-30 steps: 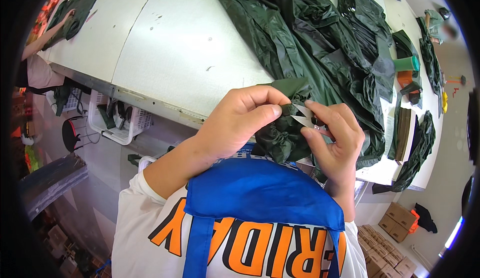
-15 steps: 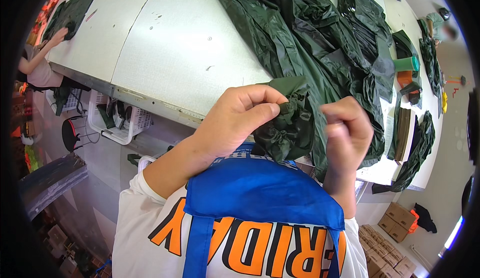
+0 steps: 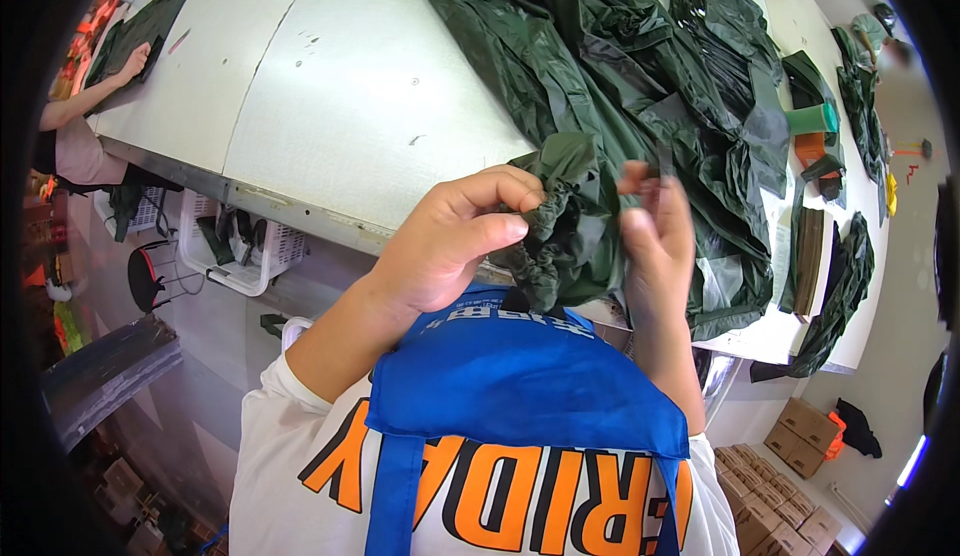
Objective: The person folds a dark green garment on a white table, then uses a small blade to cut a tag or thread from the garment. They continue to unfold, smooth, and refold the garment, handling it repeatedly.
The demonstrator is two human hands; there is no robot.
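Note:
My left hand (image 3: 450, 231) pinches the gathered, ruffled edge of a dark green, shiny garment (image 3: 575, 181) between thumb and fingertips, just over the near table edge. The bunched cloth hangs down in front of my blue apron (image 3: 520, 376). Right of the gathered part, apart from my left hand, is my right hand (image 3: 660, 231), smeared by motion. Its fingers are curled, and a thin dark sliver sticks up from them, too blurred to name. More of the same green cloth (image 3: 590, 66) spreads over the table beyond both hands.
The long white table (image 3: 350, 86) has a metal edge. Stacked green pieces (image 3: 725, 36) and a green cup-like cylinder (image 3: 812, 119) are at right. White baskets (image 3: 245, 266) stand below the table at left. A co-worker's arm (image 3: 100, 96) reaches over cloth at far left. Cartons (image 3: 800, 441) stand lower right.
My left hand has shifted slightly left, still pinching the gathered cloth. My right hand has moved left and turned, its fingers loosening from a fist-like curl. The co-worker's hand has moved slightly.

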